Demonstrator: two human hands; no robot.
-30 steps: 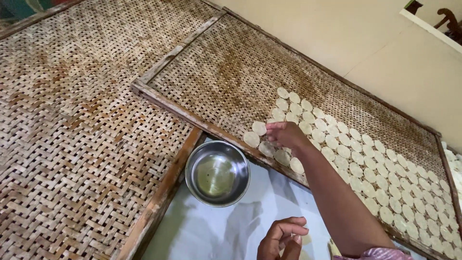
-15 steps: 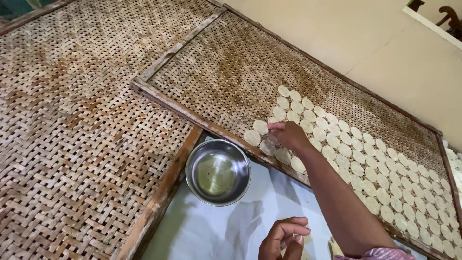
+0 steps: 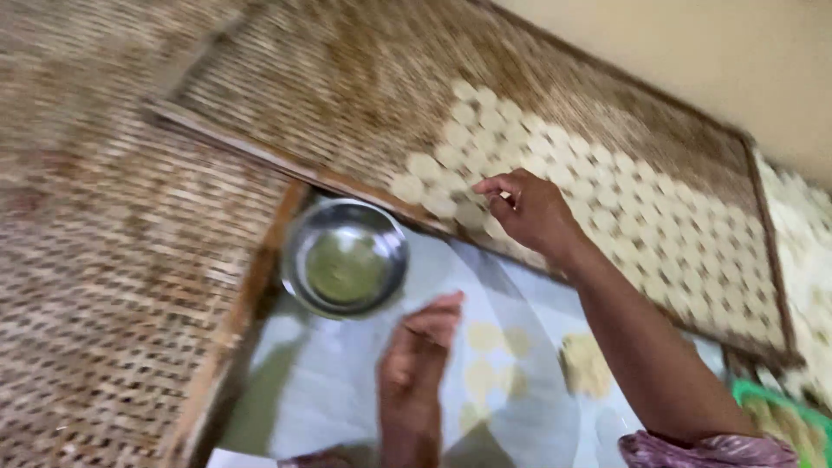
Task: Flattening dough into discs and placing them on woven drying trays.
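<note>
The bowl (image 3: pixel 346 258) is shiny, smooth metal. The big tray (image 3: pixel 286 95) is rough woven cane with a wooden edge. The white sheet (image 3: pixel 329 390) looks smooth and glossy, like plastic.

Left hand (image 3: pixel 420 364) now flat on clear plastic sheet (image 3: pixel 347 390), earlier curled. Right hand (image 3: pixel 530 211) lifted off pale round discs (image 3: pixel 607 199). View blurred, shifted.

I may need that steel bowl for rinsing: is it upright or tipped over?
Upright. The steel bowl shows its open mouth and inside from above, resting on the pale sheet. Blur hides whether it holds liquid.
</note>
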